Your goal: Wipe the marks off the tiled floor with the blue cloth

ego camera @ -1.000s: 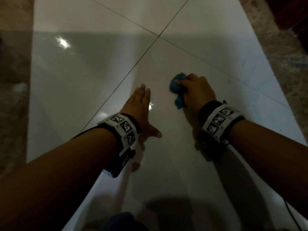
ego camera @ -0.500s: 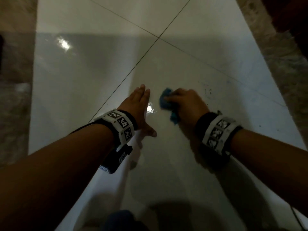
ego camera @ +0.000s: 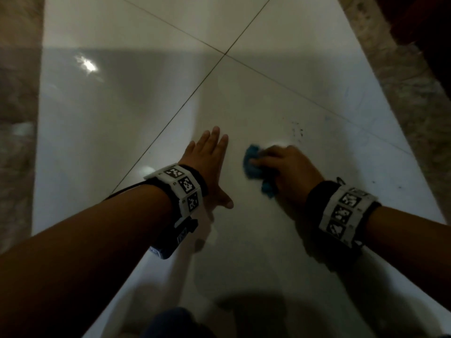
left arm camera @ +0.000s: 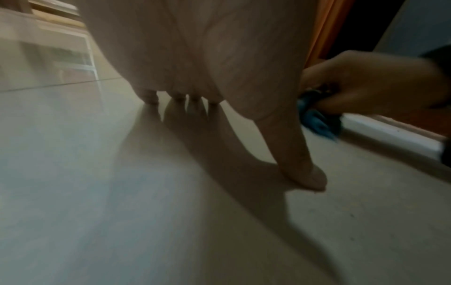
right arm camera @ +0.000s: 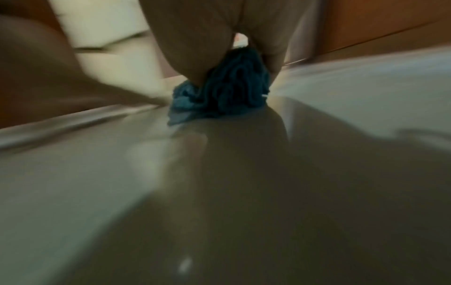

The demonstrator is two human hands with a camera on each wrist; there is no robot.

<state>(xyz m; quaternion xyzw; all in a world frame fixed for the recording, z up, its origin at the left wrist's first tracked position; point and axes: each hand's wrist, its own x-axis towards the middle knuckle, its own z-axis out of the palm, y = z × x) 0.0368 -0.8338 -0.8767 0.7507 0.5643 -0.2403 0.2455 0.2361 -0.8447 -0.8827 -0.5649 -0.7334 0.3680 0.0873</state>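
Observation:
My right hand [ego camera: 285, 174] grips a bunched blue cloth [ego camera: 252, 164] and presses it onto the glossy white tiled floor [ego camera: 244, 240]. The cloth [right arm camera: 224, 92] bulges out below the palm in the right wrist view, touching the tile. Small dark specks [ego camera: 296, 130] lie on the tile just beyond the right hand; a few more specks [ego camera: 388, 185] sit to its right. My left hand [ego camera: 207, 162] lies flat on the floor with straight fingers and thumb spread, a short gap left of the cloth [left arm camera: 317, 119]. Its fingertips [left arm camera: 151, 98] touch the tile.
Dark grout lines [ego camera: 227, 54] cross ahead of the hands. A speckled stone border [ego camera: 402, 89] runs along the right, and a similar strip [ego camera: 17, 118] along the left. A dark wooden edge [ego camera: 424, 25] stands at the top right. My dark knee [ego camera: 170, 323] shows at the bottom.
My right hand has dragged the cloth back toward me, uncovering the dark specks, then shifted it slightly right. The left hand stays flat in place.

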